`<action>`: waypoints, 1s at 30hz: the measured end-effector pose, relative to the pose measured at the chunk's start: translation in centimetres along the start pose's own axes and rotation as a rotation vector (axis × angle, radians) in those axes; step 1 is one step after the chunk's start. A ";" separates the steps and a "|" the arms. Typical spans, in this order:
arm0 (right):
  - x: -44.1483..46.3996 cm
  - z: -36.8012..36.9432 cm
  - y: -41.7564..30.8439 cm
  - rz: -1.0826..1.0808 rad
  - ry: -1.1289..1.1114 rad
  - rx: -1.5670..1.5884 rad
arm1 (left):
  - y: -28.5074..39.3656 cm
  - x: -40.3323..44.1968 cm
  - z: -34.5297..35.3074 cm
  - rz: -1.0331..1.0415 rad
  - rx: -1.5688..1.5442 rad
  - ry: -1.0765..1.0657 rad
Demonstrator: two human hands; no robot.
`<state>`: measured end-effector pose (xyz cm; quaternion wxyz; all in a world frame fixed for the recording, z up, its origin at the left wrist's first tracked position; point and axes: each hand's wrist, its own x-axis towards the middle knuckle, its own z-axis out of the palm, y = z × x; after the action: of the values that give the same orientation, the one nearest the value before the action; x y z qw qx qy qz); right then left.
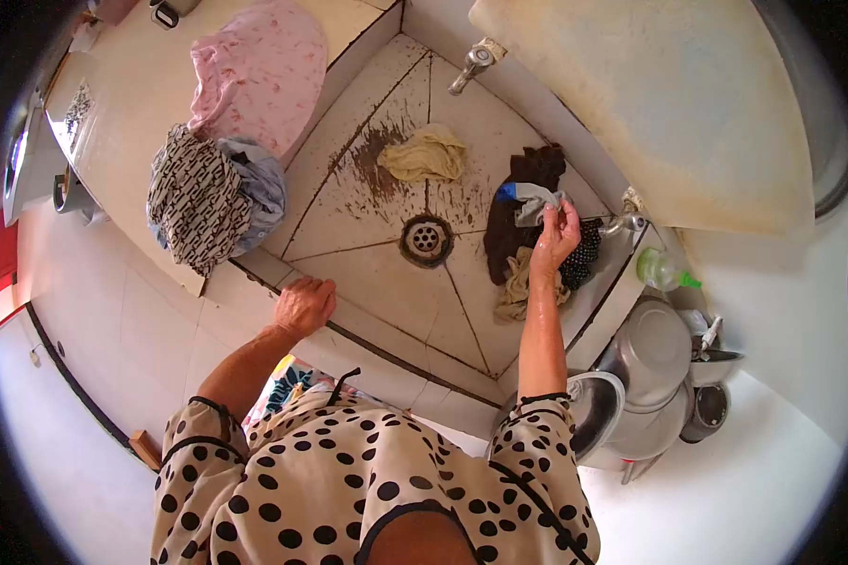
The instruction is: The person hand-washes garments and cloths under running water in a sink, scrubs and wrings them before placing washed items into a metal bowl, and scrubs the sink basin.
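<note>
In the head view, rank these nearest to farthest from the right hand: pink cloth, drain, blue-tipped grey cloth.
1. Blue-tipped grey cloth: held in the right hand.
2. Drain: left of the hand, in the basin floor.
3. Pink cloth: farther left, on the counter.

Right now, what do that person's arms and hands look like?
The left sleeve and right sleeve are cream with black dots and black trim, leaving the forearms bare. The left hand and right hand wear no gloves, and no watch or bracelet shows.
</note>
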<state>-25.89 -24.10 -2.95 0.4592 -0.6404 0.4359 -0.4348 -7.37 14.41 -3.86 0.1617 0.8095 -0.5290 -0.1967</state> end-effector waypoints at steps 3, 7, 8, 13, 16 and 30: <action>-0.1 1.9 -3.3 -0.003 0.060 0.246 | 0.1 0.0 0.0 -0.023 0.014 -0.042; -0.2 4.4 -8.6 0.065 0.130 0.560 | 0.2 0.2 -0.4 -0.021 0.024 -0.077; -0.3 5.2 -9.4 0.049 0.098 0.583 | 0.2 0.3 -0.6 -0.013 0.029 -0.084; -0.8 9.8 -6.6 0.110 -0.110 0.392 | 0.3 0.5 -0.8 -0.031 -0.018 -0.082; -1.5 11.3 -0.3 0.078 -0.361 -0.154 | -0.1 0.2 -0.2 -0.092 -0.041 -0.160; 0.9 16.8 6.1 0.323 -0.197 -0.566 | -2.4 29.7 3.8 -0.499 -0.898 0.353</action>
<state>-10.55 -22.63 -12.06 0.3660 -0.7042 0.5885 -0.1543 3.45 -12.23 -12.71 0.5264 0.7826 -0.1497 -0.2966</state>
